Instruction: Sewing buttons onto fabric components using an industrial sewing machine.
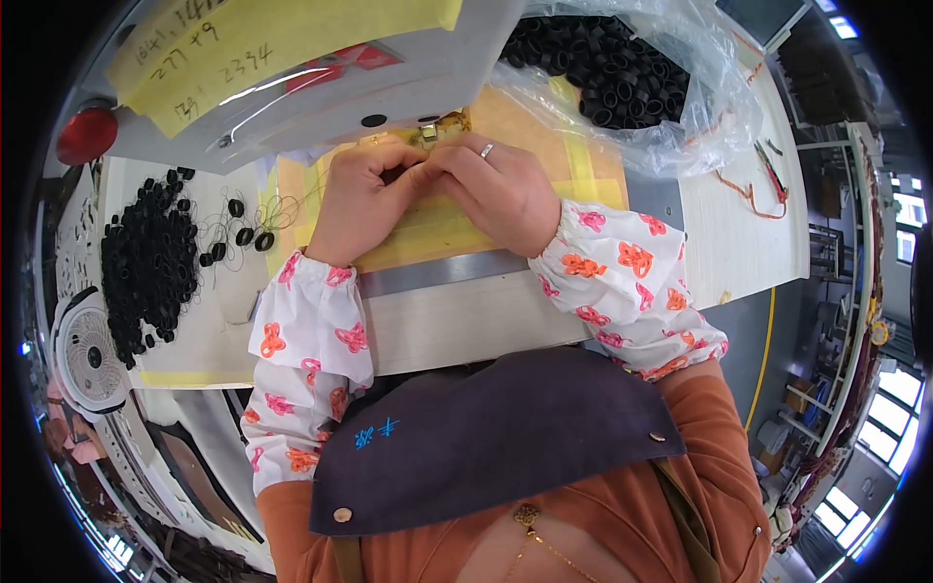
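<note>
My left hand (367,194) and my right hand (501,194) meet just in front of the sewing machine's presser foot (429,134). Both are closed, fingertips pressed together. A small dark patch shows beneath the left fingers, but what the hands hold is hidden. Over the hands rises the grey sewing machine (428,58), with yellow tape along its body. Below them lies a work surface covered in yellow tape (408,239). Small black loops (146,262) are heaped to the left, with a few loose loops (245,236) among tangled threads beside them.
At the upper right, a clear plastic bag (714,97) holds many black loops (622,83). Red-handled snips (773,175) on an orange cord lie on the table's right side. A red knob (87,134) sticks out at the machine's left. A white fan (92,355) stands beyond the left edge.
</note>
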`<state>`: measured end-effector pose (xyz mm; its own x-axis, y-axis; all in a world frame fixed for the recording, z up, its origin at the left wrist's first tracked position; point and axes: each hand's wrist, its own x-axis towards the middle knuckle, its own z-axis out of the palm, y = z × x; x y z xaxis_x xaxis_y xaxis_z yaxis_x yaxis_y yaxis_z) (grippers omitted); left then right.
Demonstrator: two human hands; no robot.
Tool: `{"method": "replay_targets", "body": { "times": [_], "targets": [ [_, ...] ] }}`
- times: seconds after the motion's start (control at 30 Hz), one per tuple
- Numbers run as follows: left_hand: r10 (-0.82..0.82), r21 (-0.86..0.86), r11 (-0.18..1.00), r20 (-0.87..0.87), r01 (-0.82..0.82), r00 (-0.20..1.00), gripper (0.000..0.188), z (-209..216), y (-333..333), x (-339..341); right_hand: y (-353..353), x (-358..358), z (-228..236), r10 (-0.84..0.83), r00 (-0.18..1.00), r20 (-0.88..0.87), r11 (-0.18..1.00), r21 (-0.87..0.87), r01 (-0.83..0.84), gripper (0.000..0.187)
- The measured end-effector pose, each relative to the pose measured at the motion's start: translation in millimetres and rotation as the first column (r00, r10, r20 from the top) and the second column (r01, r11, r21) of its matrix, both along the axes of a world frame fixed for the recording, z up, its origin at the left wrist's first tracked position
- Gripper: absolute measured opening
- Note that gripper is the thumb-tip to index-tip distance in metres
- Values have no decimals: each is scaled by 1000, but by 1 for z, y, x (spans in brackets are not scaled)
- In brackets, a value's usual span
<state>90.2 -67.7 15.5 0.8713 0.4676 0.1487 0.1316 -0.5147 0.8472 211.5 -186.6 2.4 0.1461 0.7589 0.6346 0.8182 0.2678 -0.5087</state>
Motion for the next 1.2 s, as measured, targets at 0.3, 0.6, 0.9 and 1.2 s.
{"method": "replay_targets", "body": {
  "times": [0.3,0.6,0.9,1.2],
  "targets": [
    [193,137,972,5,-192,981,20,-6,-1,3,13,5,1,-165,908,-384,975,-201,91,13],
    [350,113,933,-82,-341,933,25,-10,0,14,21,9,-8,-221,902,-372,975,-102,196,7],
    [370,41,929,-121,-368,921,28,-18,7,13,26,10,-9,-254,909,-330,967,-116,228,5],
    [356,144,930,-116,-339,927,29,-20,9,13,27,14,-11,-264,939,-221,961,-145,236,7]
  ]
}}
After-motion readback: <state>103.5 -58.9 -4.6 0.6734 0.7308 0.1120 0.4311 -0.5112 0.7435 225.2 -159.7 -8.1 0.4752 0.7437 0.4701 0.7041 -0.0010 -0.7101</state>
